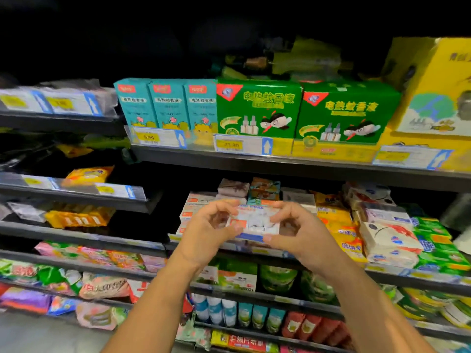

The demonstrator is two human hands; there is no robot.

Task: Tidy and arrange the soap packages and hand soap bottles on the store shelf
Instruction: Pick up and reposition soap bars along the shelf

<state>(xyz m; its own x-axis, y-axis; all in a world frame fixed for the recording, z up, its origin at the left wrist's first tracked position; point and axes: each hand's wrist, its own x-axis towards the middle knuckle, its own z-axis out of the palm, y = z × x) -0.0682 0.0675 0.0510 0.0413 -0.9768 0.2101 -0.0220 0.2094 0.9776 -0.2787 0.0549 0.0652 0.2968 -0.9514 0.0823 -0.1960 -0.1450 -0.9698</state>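
Note:
I hold a white soap package [257,221] with an orange corner and a blue lower edge in front of the middle shelf. My left hand [211,228] pinches its left end and my right hand [295,230] pinches its right end. Behind it a stack of similar white soap packages [197,205] stands on the shelf, with more soap boxes [233,187] piled above. Yellow soap packs [341,225] and white wrapped soap packs [390,240] lie to the right. Hand soap bottles [216,310] stand two shelves lower.
Green mosquito-liquid boxes [258,108] and teal boxes [168,103] fill the shelf above. A dark shelf edge [254,160] with price tags runs just over my hands. Green packs [435,248] sit far right. Shelves at the left [76,194] hold assorted bags.

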